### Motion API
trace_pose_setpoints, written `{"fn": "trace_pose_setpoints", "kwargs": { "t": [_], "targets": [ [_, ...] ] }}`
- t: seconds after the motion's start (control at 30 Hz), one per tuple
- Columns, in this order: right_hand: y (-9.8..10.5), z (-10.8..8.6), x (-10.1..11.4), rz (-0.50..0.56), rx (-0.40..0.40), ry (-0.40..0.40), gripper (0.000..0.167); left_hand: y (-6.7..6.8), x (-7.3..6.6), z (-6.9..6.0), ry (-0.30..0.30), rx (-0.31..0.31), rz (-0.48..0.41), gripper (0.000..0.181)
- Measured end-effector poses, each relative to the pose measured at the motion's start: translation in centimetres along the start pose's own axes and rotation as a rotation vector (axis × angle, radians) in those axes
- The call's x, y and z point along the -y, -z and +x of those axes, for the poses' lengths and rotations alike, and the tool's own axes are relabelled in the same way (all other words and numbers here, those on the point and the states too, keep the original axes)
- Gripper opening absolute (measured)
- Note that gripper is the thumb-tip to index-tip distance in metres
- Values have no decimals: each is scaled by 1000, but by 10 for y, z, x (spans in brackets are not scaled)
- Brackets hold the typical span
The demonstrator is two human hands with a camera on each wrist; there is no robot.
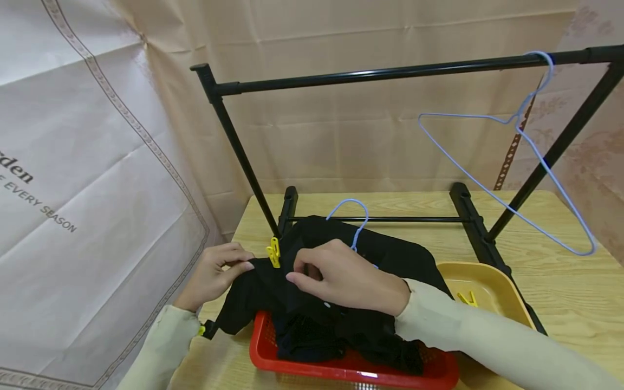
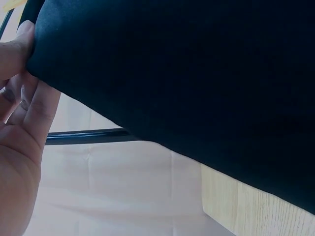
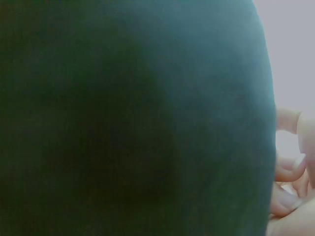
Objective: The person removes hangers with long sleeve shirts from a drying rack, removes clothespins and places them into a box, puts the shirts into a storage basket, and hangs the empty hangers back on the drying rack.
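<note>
A black buttoned garment (image 1: 400, 254) lies over a red basket (image 1: 312, 374), with the hook of a blue hanger (image 1: 358, 208) rising from it. My left hand (image 1: 214, 273) pinches the garment's edge at its left side between thumb and fingers; the left wrist view shows the dark cloth (image 2: 172, 88) stretched away from the fingertips. Just right of that grip, a yellow clothespin (image 1: 274, 252) is clipped on the cloth. Over the garment's middle, my right hand (image 1: 341, 276) hovers with loosely bent fingers and a gap beside the thumb. Dark cloth fills most of the right wrist view.
A black rack (image 1: 370, 76) stands behind on the wooden table (image 1: 575, 292), its top bar carrying an empty blue hanger (image 1: 468, 168). At the right, partly behind the right forearm, a yellow tray (image 1: 453, 271) contains yellow clothespins (image 1: 467, 298). Dark cloth lies in the basket.
</note>
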State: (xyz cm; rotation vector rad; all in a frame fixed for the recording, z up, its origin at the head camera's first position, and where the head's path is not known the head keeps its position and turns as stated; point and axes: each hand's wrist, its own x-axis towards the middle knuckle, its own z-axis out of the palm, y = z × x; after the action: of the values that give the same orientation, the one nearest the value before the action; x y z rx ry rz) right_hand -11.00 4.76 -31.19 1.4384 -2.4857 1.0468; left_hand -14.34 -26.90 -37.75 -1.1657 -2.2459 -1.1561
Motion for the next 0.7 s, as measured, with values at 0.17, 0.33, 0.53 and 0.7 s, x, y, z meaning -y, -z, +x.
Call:
{"fn": "trace_pose_setpoints", "kwargs": {
  "t": [0.17, 0.33, 0.53, 0.7],
  "targets": [
    [-2, 7, 2, -19, 11, -16, 11, 1, -2, 0, 8, 2, 1, 36],
    [-4, 15, 2, -34, 7, -25, 10, 2, -3, -1, 59, 14, 1, 33],
    [-7, 21, 2, -63, -14, -27, 10, 2, -4, 0, 70, 26, -3, 33],
    [-9, 26, 3, -90, -35, -13, 17, 2, -4, 0, 59, 27, -11, 34]
  ]
}}
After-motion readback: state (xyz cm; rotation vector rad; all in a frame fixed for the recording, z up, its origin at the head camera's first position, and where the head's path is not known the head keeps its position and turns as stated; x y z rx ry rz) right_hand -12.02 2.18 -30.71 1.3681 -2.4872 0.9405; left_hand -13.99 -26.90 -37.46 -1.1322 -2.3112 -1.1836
